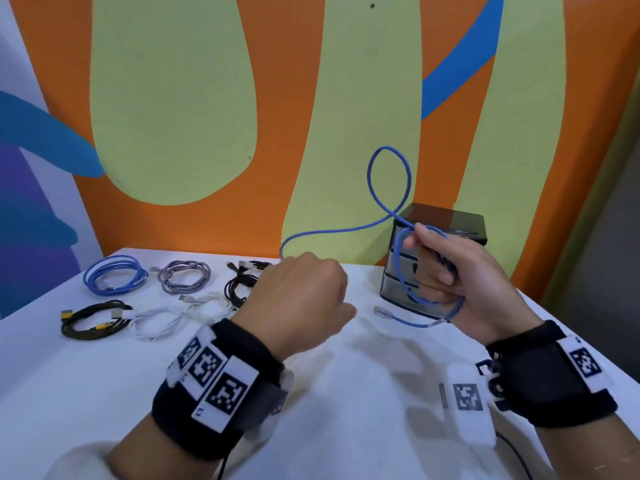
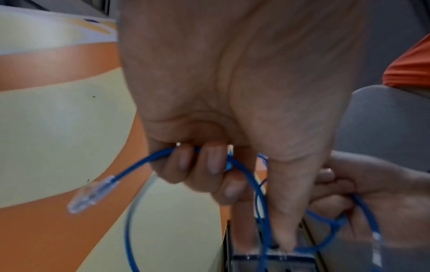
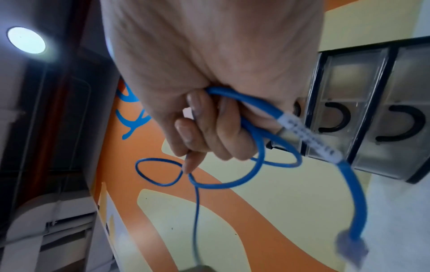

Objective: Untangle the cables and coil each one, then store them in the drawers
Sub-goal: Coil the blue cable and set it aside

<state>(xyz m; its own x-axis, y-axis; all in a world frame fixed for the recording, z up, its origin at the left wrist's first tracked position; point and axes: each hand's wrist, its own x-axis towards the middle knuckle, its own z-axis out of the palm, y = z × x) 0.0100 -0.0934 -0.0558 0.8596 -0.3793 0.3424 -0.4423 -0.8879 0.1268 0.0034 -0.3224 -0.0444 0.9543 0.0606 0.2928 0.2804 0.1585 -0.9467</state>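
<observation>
Up close, the left wrist camera is showing what the head view is hiding: the left hand (image 2: 209, 128) is curling its fingers (image 2: 186, 162) round the blue cable (image 1: 388, 188) near one end, with a clear plug (image 2: 92, 193) dangling free past the knuckles. From above, that hand is only showing its back, closed like a fist. The right wrist camera is adding a white printed label (image 3: 309, 134) wrapped on the cable near its other plug (image 3: 351, 248), which is hanging blurred below the right hand (image 3: 209, 92). That right hand is gripping a couple of gathered loops, raised just in front of the small drawer unit (image 1: 460, 223); two clear drawer fronts with dark curved handles are showing in its own camera. Between the two hands the cable is arching up into a standing loop against the wall (image 1: 173, 98), then sweeping down towards the left hand. Both hands are hovering above the white tabletop (image 1: 346, 393). Farther left on it, apart from the hands, several other cables are lying: a blue coil (image 1: 114, 275), a grey coil (image 1: 183, 275), a black bundle (image 1: 242, 282), a loose white one (image 1: 180, 313) and a black-and-yellow coil (image 1: 93, 320). Behind everything the wall is painted in orange, pale green and blue shapes.
</observation>
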